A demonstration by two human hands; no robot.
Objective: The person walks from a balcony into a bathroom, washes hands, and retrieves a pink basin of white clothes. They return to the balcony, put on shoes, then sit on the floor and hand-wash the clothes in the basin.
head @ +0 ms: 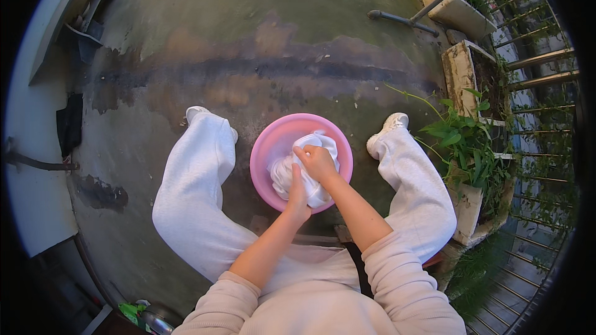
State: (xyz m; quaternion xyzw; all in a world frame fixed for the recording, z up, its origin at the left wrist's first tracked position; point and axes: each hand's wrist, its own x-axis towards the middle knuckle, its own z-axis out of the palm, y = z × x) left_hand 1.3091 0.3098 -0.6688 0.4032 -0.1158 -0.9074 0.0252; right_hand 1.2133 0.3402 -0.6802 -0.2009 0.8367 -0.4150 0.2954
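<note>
A pink plastic basin (pixel 261 149) stands on the ground between my spread legs. Bunched white cloth (pixel 283 174) lies in it, wet-looking and heaped toward the right side. My right hand (pixel 318 164) grips a fold of this cloth from above, fingers curled in. Just to its left, my left hand (pixel 298 193) holds the lower part of the cloth, its thumb pointing away from me. The other fingers of the left hand are mostly hidden by the cloth.
To the right, leafy plants (pixel 458 139) grow in weathered planters (pixel 458 77) beside a metal railing (pixel 542 59). A metal pipe stand (pixel 401 18) rests on the stained concrete floor (pixel 209 14). At left, a dark cloth (pixel 70 123) hangs by a white wall (pixel 39 149).
</note>
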